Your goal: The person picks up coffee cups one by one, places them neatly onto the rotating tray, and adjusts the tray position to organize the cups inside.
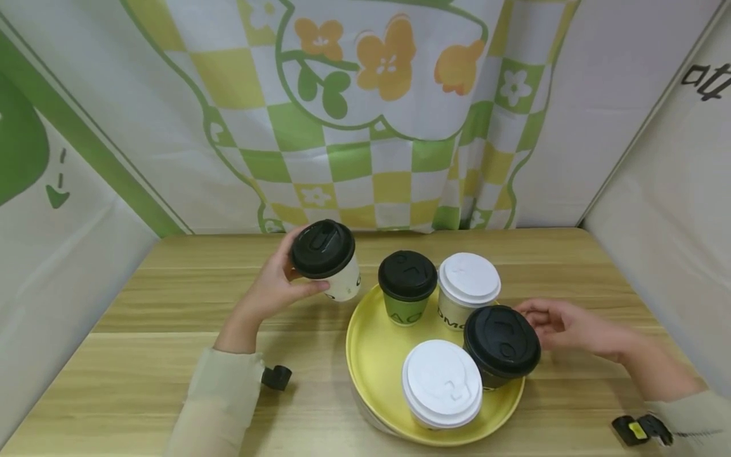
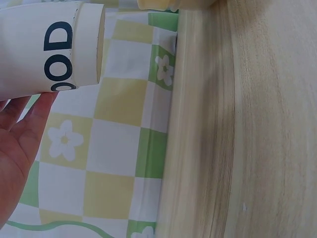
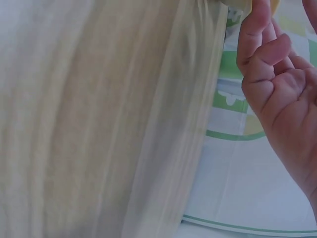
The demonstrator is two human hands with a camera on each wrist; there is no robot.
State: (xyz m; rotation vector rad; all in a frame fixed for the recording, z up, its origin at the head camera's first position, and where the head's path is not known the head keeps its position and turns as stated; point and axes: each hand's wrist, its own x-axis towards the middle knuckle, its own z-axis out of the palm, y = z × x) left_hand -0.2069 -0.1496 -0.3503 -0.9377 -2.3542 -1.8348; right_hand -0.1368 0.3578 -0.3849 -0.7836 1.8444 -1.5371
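My left hand (image 1: pixel 273 291) grips a white paper cup (image 1: pixel 344 284) with a black lid, raised left of the round yellow tray (image 1: pixel 377 368). In the left wrist view the white cup (image 2: pixel 34 49) lies sideways, its dark lettering facing the camera. On the tray stand a green cup (image 1: pixel 407 311) with a black lid, a white-lidded cup (image 1: pixel 469 279) beside it, a dark cup (image 1: pixel 502 343) with a black lid, and another white-lidded cup (image 1: pixel 442 384) in front. My right hand (image 1: pixel 577 329), fingers loosely bent, is beside the dark cup at the tray's right edge; its fingertips are partly hidden.
The wooden table (image 1: pixel 297 406) extends around the tray. Behind it hangs a checked green, yellow and white cloth (image 1: pixel 354 171) with flower prints, and pale fabric walls (image 1: pixel 674 241) close in the sides. Black devices (image 1: pixel 276 377) sit by both sleeves.
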